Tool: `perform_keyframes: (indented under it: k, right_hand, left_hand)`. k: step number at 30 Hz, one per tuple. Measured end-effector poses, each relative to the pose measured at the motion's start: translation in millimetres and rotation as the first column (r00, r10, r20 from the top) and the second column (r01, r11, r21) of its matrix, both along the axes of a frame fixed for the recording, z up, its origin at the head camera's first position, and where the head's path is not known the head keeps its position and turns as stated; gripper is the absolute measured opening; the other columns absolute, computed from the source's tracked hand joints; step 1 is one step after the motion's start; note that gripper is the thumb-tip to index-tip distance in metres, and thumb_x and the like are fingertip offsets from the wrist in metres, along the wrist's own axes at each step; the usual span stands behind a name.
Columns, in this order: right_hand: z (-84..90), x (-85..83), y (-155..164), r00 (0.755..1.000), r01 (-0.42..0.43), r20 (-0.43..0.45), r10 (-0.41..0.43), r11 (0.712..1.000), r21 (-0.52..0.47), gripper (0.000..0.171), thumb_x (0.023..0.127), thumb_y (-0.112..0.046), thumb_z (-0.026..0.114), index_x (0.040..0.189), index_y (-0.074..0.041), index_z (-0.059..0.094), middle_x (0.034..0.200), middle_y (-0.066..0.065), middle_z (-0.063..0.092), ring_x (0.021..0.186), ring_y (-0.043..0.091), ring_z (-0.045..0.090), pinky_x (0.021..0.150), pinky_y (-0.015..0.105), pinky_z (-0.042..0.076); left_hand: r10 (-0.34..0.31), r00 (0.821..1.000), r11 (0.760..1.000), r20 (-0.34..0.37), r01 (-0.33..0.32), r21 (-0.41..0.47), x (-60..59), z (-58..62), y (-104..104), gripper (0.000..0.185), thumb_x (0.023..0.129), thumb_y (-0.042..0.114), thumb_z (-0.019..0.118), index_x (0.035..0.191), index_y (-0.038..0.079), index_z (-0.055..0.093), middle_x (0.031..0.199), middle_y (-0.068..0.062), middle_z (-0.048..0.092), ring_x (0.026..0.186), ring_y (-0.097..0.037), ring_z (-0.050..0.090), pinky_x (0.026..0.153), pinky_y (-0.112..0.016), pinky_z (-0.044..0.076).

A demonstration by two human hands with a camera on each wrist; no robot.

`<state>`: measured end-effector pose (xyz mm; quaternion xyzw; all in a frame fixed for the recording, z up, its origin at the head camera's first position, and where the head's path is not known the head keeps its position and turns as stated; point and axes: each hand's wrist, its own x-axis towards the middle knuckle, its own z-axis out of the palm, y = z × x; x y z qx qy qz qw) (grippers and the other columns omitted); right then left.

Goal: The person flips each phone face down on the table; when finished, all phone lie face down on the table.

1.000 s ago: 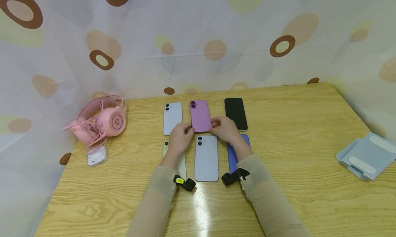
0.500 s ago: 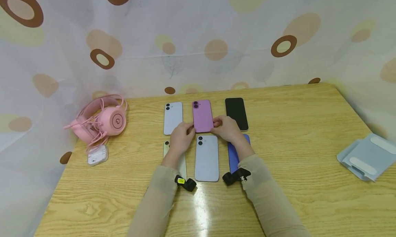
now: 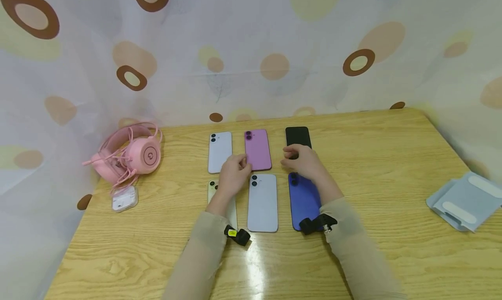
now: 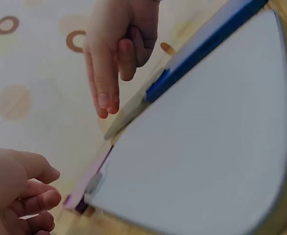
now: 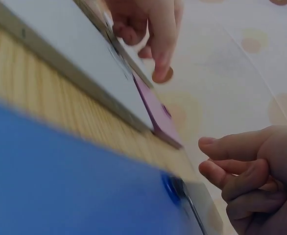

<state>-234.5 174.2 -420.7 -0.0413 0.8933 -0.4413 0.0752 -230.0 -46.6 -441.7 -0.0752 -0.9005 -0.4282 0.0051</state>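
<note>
The pink phone (image 3: 259, 150) lies back-up in the middle of the far row. At its lower left corner is my left hand (image 3: 233, 174), fingers loosely bent; whether they touch the phone I cannot tell. A pale phone (image 3: 219, 150) lies to its left. My right hand (image 3: 307, 162) hovers over the lower part of a black phone (image 3: 298, 136), its thumb and fingers apart with nothing between them. Nearer me lie a pale yellow phone (image 3: 231, 213), partly under my left wrist, a light blue phone (image 3: 262, 208) and a dark blue phone (image 3: 303, 202).
Pink headphones (image 3: 137, 154) with a coiled cable sit at the table's left, beside a small white case (image 3: 124, 199). A grey-blue folding stand (image 3: 464, 200) lies at the right. A patterned curtain (image 3: 243, 52) hangs behind the wooden table (image 3: 384, 169).
The pink phone shifted slightly right, then stayed put. My right hand has left its right edge and moved right to the black phone, uncovering more of the dark blue one. My left hand stays near the pink phone.
</note>
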Motion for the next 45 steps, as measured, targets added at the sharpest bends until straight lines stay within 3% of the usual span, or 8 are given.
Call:
perform_keyframes:
  k: [8, 14, 18, 25, 29, 34, 45]
  right_hand:
    - [0.3, 4.4, 50.6, 0.998, 0.047, 0.034, -0.048, 0.999, 0.022, 0.044, 0.093, -0.018, 0.062, 0.131, 0.001, 0.052, 0.118, 0.019, 0.057, 0.088, 0.028, 0.055, 0.068, 0.032, 0.046]
    - [-6.0, 8.4, 67.9, 0.997, 0.070, 0.030, -0.072, 0.996, 0.048, 0.044, 0.092, -0.018, 0.063, 0.129, 0.004, 0.053, 0.117, 0.021, 0.057, 0.107, 0.036, 0.051, 0.087, 0.046, 0.042]
    - [-10.7, 11.8, 70.9, 0.996, 0.077, 0.037, -0.079, 0.996, 0.043, 0.045, 0.091, -0.019, 0.064, 0.129, 0.003, 0.053, 0.115, 0.021, 0.059, 0.114, 0.038, 0.049, 0.094, 0.052, 0.037]
    - [-15.1, 10.8, 73.8, 0.997, 0.044, 0.063, -0.044, 0.999, 0.009, 0.050, 0.091, -0.020, 0.066, 0.132, 0.004, 0.051, 0.116, 0.022, 0.059, 0.117, 0.038, 0.047, 0.098, 0.052, 0.034]
    - [-18.6, 8.6, 76.8, 0.996, 0.047, 0.080, -0.043, 0.998, -0.053, 0.052, 0.089, -0.018, 0.068, 0.132, 0.005, 0.051, 0.115, 0.022, 0.058, 0.115, 0.036, 0.048, 0.098, 0.048, 0.034]
    - [-20.1, 7.1, 78.5, 0.992, 0.077, 0.114, -0.061, 0.987, -0.139, 0.053, 0.088, -0.015, 0.069, 0.133, 0.004, 0.050, 0.116, 0.022, 0.057, 0.111, 0.033, 0.049, 0.094, 0.042, 0.036]
    - [-22.4, 6.1, 75.7, 0.985, 0.122, 0.145, -0.097, 0.976, -0.179, 0.054, 0.086, -0.013, 0.071, 0.132, 0.006, 0.050, 0.116, 0.022, 0.055, 0.108, 0.030, 0.048, 0.088, 0.034, 0.038]
  left_hand:
    - [-0.100, 0.995, 0.984, -0.021, 0.102, 0.147, -5.6, 7.0, 41.4, 0.035, 0.092, 0.012, 0.060, 0.122, -0.005, 0.061, 0.082, -0.004, 0.054, 0.070, -0.012, 0.046, 0.061, -0.022, 0.039]
    - [-0.094, 0.996, 0.958, 0.000, 0.091, 0.274, -5.3, 2.2, 80.5, 0.033, 0.091, 0.012, 0.061, 0.120, -0.004, 0.063, 0.076, -0.001, 0.052, 0.065, -0.009, 0.043, 0.058, -0.019, 0.036]
    - [-0.081, 0.997, 0.945, 0.010, 0.073, 0.319, -4.8, -7.1, 98.7, 0.033, 0.092, 0.011, 0.061, 0.121, -0.004, 0.063, 0.074, 0.001, 0.050, 0.059, -0.008, 0.040, 0.054, -0.019, 0.033]
    - [-0.066, 0.998, 0.972, 0.007, 0.063, 0.226, -4.4, -13.2, 106.1, 0.037, 0.090, 0.010, 0.064, 0.123, -0.005, 0.061, 0.071, 0.001, 0.051, 0.053, -0.006, 0.042, 0.055, -0.019, 0.037]
    - [-0.065, 0.998, 0.986, 0.001, 0.064, 0.153, -6.0, -13.8, 106.0, 0.038, 0.090, 0.012, 0.065, 0.123, -0.006, 0.060, 0.071, 0.001, 0.050, 0.055, -0.008, 0.043, 0.065, -0.022, 0.041]
    - [-0.059, 0.998, 0.990, 0.019, 0.056, 0.128, -7.6, -12.4, 107.9, 0.038, 0.090, 0.011, 0.064, 0.123, -0.008, 0.059, 0.071, 0.001, 0.050, 0.058, -0.008, 0.045, 0.073, -0.026, 0.044]
    - [-0.079, 0.997, 0.997, 0.012, 0.079, 0.007, -9.5, -14.9, 107.8, 0.038, 0.091, 0.010, 0.060, 0.126, -0.005, 0.058, 0.064, 0.003, 0.047, 0.059, -0.011, 0.043, 0.073, -0.027, 0.041]
